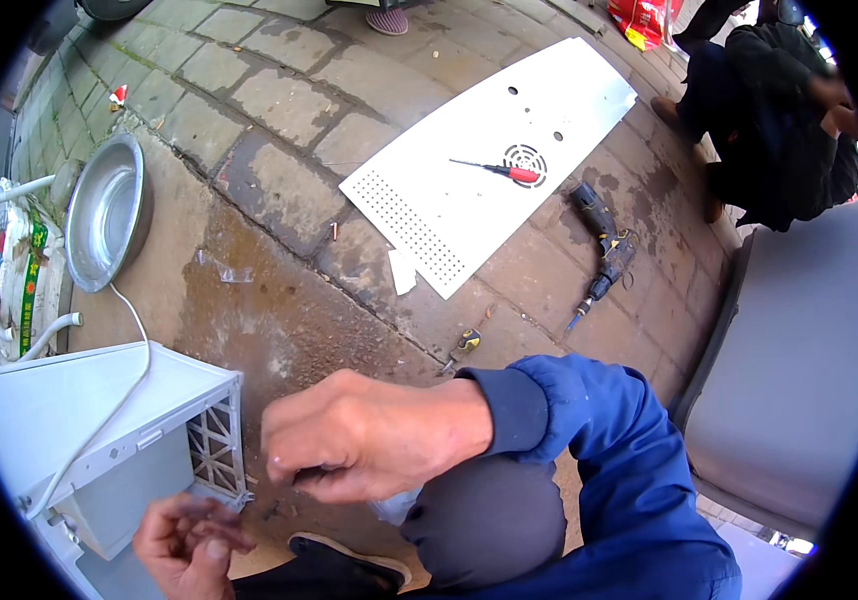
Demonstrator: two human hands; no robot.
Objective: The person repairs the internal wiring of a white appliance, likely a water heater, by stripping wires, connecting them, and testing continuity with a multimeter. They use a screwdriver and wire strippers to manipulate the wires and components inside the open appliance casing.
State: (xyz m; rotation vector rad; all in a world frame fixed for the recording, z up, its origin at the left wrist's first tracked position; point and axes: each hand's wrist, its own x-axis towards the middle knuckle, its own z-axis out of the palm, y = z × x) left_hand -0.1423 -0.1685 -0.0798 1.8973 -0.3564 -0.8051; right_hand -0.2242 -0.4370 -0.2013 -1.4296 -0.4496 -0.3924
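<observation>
My right hand point(354, 440) is curled closed over the paving in front of my knee; whatever is between its fingers is hidden. My left hand point(189, 545), low at the left, has its fingers curled toward the thumb near a white appliance point(69, 405) with an open lattice end and a pale hose; any small thing in it is too small to make out. A small yellow-black screwdriver point(466, 343) lies beyond my right hand. Farther forward, a red-handled screwdriver point(521, 173) rests on a white perforated metal panel point(429, 190), with a cordless drill point(609, 260) beside it on the ground.
A steel basin point(104, 210) stands at the left near white pipes point(24, 190). A grey boxy object point(779, 360) fills the right side. Another person point(764, 130) in dark clothes crouches at upper right, near a red bag point(639, 20). A paving seam crosses the middle.
</observation>
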